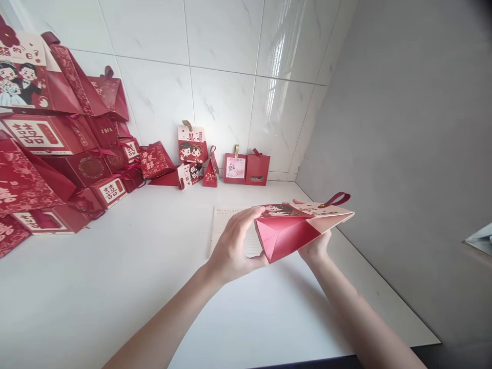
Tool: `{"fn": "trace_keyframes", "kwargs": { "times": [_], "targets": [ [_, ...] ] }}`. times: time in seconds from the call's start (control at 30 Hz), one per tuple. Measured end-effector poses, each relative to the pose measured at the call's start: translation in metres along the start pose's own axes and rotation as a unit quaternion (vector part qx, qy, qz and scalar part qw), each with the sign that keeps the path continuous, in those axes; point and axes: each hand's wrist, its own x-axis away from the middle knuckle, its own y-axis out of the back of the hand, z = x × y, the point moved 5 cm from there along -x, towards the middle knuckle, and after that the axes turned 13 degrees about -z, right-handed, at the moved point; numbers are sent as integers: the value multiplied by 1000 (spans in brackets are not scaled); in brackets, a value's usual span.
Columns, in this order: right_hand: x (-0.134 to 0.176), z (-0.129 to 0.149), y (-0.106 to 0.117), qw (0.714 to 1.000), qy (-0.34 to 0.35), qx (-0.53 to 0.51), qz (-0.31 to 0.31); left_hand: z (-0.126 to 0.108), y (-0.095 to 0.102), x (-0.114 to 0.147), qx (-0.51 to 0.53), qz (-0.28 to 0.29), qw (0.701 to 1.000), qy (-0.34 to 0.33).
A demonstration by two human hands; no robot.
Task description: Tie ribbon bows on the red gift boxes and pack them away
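Note:
Above the white table I hold a red and cream paper gift box [288, 233], tilted on its side with a folded side panel facing me. A dark red ribbon loop [338, 199] sticks out at its upper right end. My left hand [236, 246] grips the broad left end, fingers on the upper face and thumb at the lower edge. My right hand [317, 248] supports the box from behind and below, most of its fingers hidden by it. Partly behind my left hand, a lined notebook page [221, 230] lies on the table.
Red gift boxes [49, 133] are stacked high on the left. Several smaller boxes [192, 146] stand along the tiled wall [223, 36], including two flat red ones [257, 169] at the back. A grey wall [403, 128] borders the white table [134, 287] on the right.

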Motion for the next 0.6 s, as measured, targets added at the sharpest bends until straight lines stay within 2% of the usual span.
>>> {"fn": "trace_keyframes", "kwargs": {
  "times": [0.07, 0.13, 0.17, 0.27, 0.33, 0.4, 0.5, 0.53, 0.6],
  "targets": [
    [0, 0, 1, 1000, 13, 13, 6, 3, 0, 1, 14, -14, 999, 40],
    [-1, 0, 1, 999, 23, 40, 19, 12, 0, 2, 53, -34, 988, 143],
    [-1, -2, 1, 997, 22, 62, 29, 19, 0, 3, 82, -44, 973, 213],
    [0, -9, -1, 984, -3, 163, 75, 41, -1, 10, 160, -76, 886, 429],
    [1, -16, -2, 972, -29, 213, 96, 51, -1, 14, 190, -86, 830, 517],
    [0, -23, -2, 970, -92, 200, 103, 54, -2, 14, 210, -82, 814, 535],
    [0, -34, -1, 960, -240, 109, 92, 50, -2, 10, 205, -58, 843, 494],
    [0, -36, 0, 955, -270, 88, 84, 47, -2, 10, 198, -48, 852, 483],
    [-2, -37, 3, 953, -287, 68, 72, 43, -3, 9, 188, -30, 862, 470]
  ]
}}
